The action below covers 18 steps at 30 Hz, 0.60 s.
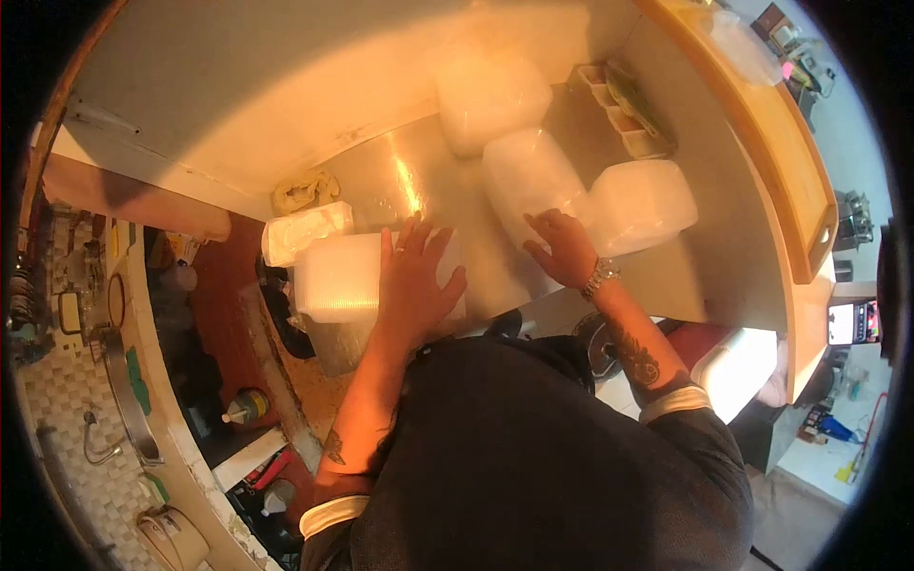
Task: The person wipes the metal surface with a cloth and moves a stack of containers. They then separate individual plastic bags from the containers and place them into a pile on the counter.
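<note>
head view: left hand and right hand, fingers apart, partly hide white containers.

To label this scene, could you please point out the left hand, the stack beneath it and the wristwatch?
Left hand (pixel 415 262), head view: its back.
Stack (pixel 339 274), head view: its left part.
Wristwatch (pixel 599 278), head view: its middle.

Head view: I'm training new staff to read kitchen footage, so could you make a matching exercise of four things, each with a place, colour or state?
Column A
1. Left hand
2. Right hand
3. Wristwatch
4. Cloth-like bundle

Column B
a. Silver-coloured
b. Fingers spread, over the ribbed white stack
c. Yellowish and crumpled
d. At the near end of a pale pack

Pairs: 1-b; 2-d; 3-a; 4-c
</note>
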Motion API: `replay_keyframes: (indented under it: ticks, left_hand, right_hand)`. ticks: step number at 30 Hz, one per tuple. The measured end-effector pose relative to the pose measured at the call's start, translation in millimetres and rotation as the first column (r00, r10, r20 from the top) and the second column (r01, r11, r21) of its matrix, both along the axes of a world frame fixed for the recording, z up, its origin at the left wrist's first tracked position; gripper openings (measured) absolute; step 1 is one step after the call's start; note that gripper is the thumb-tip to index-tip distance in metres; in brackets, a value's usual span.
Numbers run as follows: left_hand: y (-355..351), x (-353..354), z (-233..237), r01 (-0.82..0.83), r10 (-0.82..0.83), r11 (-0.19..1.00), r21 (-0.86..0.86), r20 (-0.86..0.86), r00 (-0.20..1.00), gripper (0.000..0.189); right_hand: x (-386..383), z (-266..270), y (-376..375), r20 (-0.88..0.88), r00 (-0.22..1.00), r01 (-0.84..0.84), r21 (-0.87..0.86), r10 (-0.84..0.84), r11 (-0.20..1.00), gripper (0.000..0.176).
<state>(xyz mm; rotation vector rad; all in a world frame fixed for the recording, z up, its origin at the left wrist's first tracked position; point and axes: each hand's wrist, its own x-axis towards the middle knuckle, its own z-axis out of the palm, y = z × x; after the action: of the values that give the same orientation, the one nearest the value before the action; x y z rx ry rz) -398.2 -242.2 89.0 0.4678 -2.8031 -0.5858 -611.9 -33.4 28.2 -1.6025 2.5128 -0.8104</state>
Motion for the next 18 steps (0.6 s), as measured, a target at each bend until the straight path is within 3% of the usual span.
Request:
replay_keyframes:
  ticks: [2, 5, 6, 7, 8, 11, 14, 17, 18]
  left_hand:
    - [0, -1, 1, -0.002, 0.001, 1.0, 0.003, 0.009, 1.0, 0.057]
    - [-2, 1, -2, 0.0, 0.0, 1.0, 0.028, -0.003, 1.0, 0.057]
    - [-4, 1, -3, 0.007, -0.006, 0.999, 0.038, -0.014, 1.0, 0.058]
    - [-4, 0, -3, 0.009, -0.009, 0.999, 0.045, -0.012, 1.0, 0.058]
    - [-5, 0, -1, 0.011, -0.011, 0.999, 0.052, -0.011, 1.0, 0.058]
    - [-8, 2, 1, 0.031, -0.03, 0.995, 0.09, -0.01, 0.999, 0.059]
    - [-16, 5, 2, 0.085, -0.084, 0.991, 0.103, -0.016, 0.996, 0.06]
    - [-23, 9, 3, 0.134, -0.13, 0.986, 0.104, -0.044, 0.991, 0.061]
    - [-25, 10, 4, 0.146, -0.14, 0.984, 0.105, -0.057, 0.988, 0.061]
  right_hand:
    - [17, 6, -12, -0.111, 0.99, 0.052, -0.272, -0.085, 0.961, 0.04]
    - [50, 27, -21, -0.007, 0.998, 0.064, -0.302, -0.069, 0.951, 0.04]
    - [63, 28, -25, 0.294, 0.955, 0.102, -0.244, -0.027, 0.964, 0.038]
    - [78, 28, -29, 0.568, 0.823, 0.123, -0.177, -0.001, 0.977, 0.038]
    - [87, 28, -35, 0.789, 0.614, 0.122, -0.106, 0.009, 0.987, 0.037]
    - [99, 7, -55, 0.992, 0.051, 0.25, -0.125, 0.116, 0.96, 0.033]
    - [99, 9, -65, 0.993, -0.068, 0.222, -0.079, 0.096, 0.972, 0.028]
    - [99, 10, -73, 0.994, 0.027, 0.181, -0.113, 0.11, 0.977, 0.027]
    - [99, 9, -74, 0.995, 0.009, 0.189, -0.096, 0.096, 0.977, 0.026]
